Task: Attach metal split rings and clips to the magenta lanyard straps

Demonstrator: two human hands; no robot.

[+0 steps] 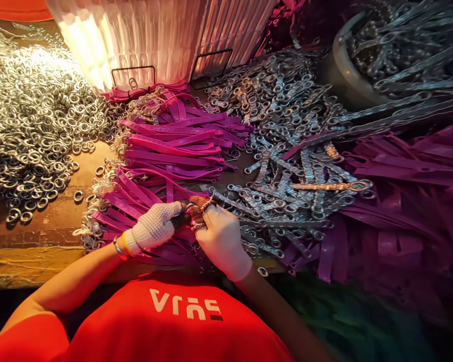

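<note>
My left hand (154, 226), in a white dotted glove with dark fingertips, meets my right hand (221, 239) at the table's front. Brown knitted covers wrap the fingertips of the right hand. Both hands are closed and pinch together around the end of a magenta strap (179, 190); a small metal glint shows between the fingers, but its shape is hidden. Beneath and beyond lies a pile of magenta straps (173, 146), with pale cords and rings at their left ends. Close to the right hand are ridged metal links (275, 201) with ringed ends.
A heap of metal rings (33, 125) covers the left of the table (41, 226). Behind stands a translucent ribbed panel (154, 40) with black wire handles. At right are a tub (345, 65) of metal links and a heap of darker purple straps (403, 216).
</note>
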